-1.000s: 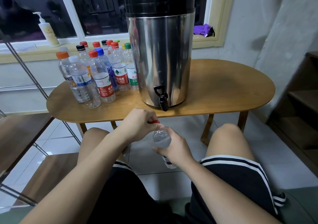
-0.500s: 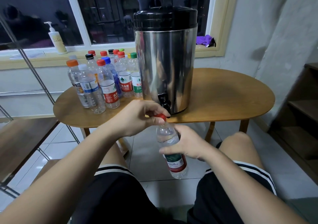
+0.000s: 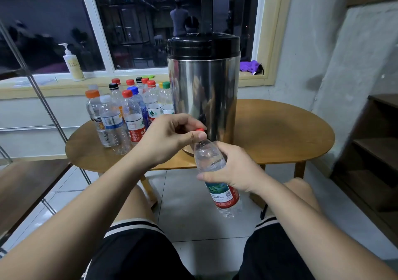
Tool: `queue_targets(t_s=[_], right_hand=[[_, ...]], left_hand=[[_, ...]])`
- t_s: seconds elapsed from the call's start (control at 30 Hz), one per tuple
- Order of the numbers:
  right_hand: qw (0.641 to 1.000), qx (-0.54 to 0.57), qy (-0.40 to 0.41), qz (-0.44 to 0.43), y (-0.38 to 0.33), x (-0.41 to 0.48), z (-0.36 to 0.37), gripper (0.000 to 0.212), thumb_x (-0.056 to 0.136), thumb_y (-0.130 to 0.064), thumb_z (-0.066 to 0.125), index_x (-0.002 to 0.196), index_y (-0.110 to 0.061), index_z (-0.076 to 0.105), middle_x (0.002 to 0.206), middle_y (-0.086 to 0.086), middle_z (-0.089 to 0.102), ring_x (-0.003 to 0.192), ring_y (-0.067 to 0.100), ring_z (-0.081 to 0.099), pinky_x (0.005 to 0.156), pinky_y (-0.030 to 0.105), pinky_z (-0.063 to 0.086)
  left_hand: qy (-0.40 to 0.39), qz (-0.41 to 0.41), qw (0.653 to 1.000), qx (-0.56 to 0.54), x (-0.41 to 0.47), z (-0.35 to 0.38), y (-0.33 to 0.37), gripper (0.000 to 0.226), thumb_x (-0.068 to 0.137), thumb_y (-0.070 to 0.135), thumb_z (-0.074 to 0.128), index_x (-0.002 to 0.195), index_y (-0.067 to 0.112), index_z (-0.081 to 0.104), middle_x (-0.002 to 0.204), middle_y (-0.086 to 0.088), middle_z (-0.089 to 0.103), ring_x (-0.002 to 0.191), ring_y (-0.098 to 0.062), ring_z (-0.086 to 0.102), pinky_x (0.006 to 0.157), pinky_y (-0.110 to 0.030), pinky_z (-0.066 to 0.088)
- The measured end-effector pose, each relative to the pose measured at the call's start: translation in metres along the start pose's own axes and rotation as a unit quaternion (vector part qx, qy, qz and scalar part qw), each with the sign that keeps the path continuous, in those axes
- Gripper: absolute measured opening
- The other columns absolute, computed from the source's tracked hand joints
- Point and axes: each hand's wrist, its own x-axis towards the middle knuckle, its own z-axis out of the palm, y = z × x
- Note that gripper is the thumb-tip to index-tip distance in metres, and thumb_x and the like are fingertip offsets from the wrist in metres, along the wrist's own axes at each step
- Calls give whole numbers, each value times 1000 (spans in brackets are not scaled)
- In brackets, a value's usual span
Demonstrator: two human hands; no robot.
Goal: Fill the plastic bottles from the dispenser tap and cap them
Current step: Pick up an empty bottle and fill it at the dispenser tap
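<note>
Bottle (image 3: 210, 159) is rising toward the dispenser (image 3: 203, 86); left hand (image 3: 170, 138) is pinching its red cap (image 3: 199, 129), right hand (image 3: 235, 172) gripping its body; capping looks underway.

Setting: looks like a room in a home. Evidence: oval wooden table (image 3: 280, 133) just beyond the fingers (image 3: 185, 119); pale tiled floor (image 3: 183, 211) below them; dark window (image 3: 53, 32) above and behind; pump lotion bottle (image 3: 73, 64) on its sill, up-left of the fingers; purple cloth (image 3: 251, 66) up-right; wooden shelves (image 3: 377, 150) far right.
</note>
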Motion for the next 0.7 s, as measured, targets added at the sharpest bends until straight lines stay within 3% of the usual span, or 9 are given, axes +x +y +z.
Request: queue_targets(t_s=[0.17, 0.27, 0.37, 0.57, 0.7], right_hand=[[999, 10, 32, -1, -3, 2, -16, 53, 78, -31, 99, 123, -30, 71, 110, -11, 80, 102, 10, 77, 90, 35, 64], [993, 37, 114, -6, 0, 9, -37, 45, 78, -23, 98, 116, -25, 73, 104, -7, 82, 96, 10, 79, 82, 25, 62], [982, 38, 187, 8, 6, 18, -67, 39, 79, -23, 97, 109, -23, 73, 99, -6, 81, 90, 7, 78, 73, 18, 58], [960, -33, 272, 61, 53, 54, -126, 50, 74, -38, 99, 111, -25, 69, 106, -8, 78, 97, 10, 75, 88, 38, 61], [949, -73, 293, 86, 79, 77, -151, 60, 75, -42, 98, 118, -22, 62, 108, -9, 71, 102, 16, 71, 87, 38, 57]], left_hand=[[41, 16, 999, 2, -1, 9, -2, 24, 100, 40, 73, 115, 24, 80, 103, 6, 82, 101, -12, 77, 93, -30, 61], [54, -6, 999, -1, 1, 6, -12, 29, 103, 47, 65, 110, 23, 80, 99, 3, 81, 97, -14, 77, 92, -36, 60], [37, -29, 999, 17, 2, 6, -24, 19, 106, 37, 67, 110, 22, 78, 94, -2, 80, 91, -18, 77, 94, -43, 62], [15, -41, 998, 49, 3, 15, -35, 12, 107, 28, 68, 107, 23, 78, 90, 2, 81, 88, -16, 77, 91, -38, 63], [12, -43, 998, 41, 4, 22, -42, 11, 107, 27, 68, 108, 22, 78, 92, 2, 81, 87, -13, 78, 87, -31, 61]])
